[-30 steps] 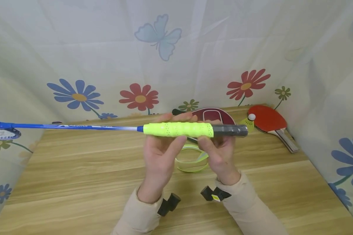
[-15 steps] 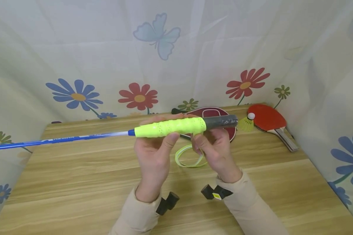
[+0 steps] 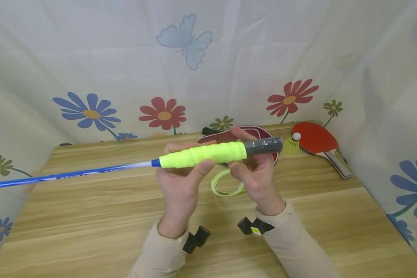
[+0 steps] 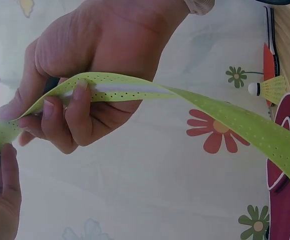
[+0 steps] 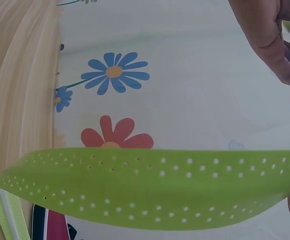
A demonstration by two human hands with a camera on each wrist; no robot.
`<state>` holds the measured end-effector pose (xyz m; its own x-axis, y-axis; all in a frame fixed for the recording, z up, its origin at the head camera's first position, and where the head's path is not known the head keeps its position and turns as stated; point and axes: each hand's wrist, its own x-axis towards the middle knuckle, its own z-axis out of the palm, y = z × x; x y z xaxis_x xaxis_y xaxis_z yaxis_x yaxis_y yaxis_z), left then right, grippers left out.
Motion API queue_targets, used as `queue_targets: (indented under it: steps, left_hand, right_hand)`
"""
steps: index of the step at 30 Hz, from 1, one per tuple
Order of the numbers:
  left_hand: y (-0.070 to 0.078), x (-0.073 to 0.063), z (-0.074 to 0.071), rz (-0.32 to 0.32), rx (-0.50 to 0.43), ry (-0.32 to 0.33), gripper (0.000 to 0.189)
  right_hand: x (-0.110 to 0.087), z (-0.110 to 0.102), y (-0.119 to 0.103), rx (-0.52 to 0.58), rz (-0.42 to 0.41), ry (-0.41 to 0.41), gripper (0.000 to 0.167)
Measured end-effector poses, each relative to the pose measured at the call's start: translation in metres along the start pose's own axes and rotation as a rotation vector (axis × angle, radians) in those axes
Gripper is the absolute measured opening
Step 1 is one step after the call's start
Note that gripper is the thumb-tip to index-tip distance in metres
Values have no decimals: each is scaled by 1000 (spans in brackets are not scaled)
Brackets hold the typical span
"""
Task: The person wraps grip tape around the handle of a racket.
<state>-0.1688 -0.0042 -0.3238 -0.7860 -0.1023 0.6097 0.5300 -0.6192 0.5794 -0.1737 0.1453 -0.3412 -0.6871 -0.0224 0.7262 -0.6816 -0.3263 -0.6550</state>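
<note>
In the head view, my left hand (image 3: 178, 189) holds the handle of a blue-shafted badminton racket (image 3: 100, 170) between thumb and fingers. Bright yellow overgrip tape (image 3: 203, 154) wraps the handle from the cone toward the black butt end (image 3: 264, 146), which is bare. My right hand (image 3: 255, 181) is below that dark end. The left wrist view shows my right hand (image 4: 100, 45) pinching the loose perforated tape (image 4: 224, 112) where it meets the wrap. The tape's tail (image 3: 219, 185) hangs in a loop beneath the hands. The racket head is outside the head view.
On the wooden table (image 3: 100, 216) lie a maroon paddle case (image 3: 264, 132) behind the hands, a yellow shuttlecock (image 3: 293, 143) and a red table tennis paddle (image 3: 314, 139) at the back right. Flower-printed cloth (image 3: 125, 58) encloses the back and sides.
The racket has tilted, its butt end rising and its shaft dropping at the left, and the head has left view. The handle shifted slightly left. My right index finger has lifted behind the handle.
</note>
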Motion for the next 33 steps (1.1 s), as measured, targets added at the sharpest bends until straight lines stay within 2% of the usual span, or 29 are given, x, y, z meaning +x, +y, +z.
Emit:
queue_targets:
  steps: [4, 12, 16, 21, 24, 29, 33]
  left_hand:
    - [0, 0, 0, -14, -4, -1, 34]
    - [-2, 1, 1, -54, -23, -21, 31]
    - [-1, 1, 1, -89, -15, 3, 22]
    - [3, 1, 0, -122, 19, 21, 16]
    - [5, 1, -1, -151, 62, 14, 17]
    - [6, 2, 0, -222, 79, -33, 22]
    - [5, 2, 1, -198, 23, -151, 41]
  right_hand:
    - [-3, 1, -1, -4, -22, 7, 41]
    - [-4, 10, -3, -12, -85, 12, 32]
    - [-4, 11, -2, -41, -89, 7, 32]
    - [-6, 12, 0, -65, -55, -9, 46]
    - [-6, 12, 2, -77, -63, 4, 43]
    - [-5, 11, 4, -39, -87, 26, 39]
    - [-4, 9, 5, 49, -75, 44, 36]
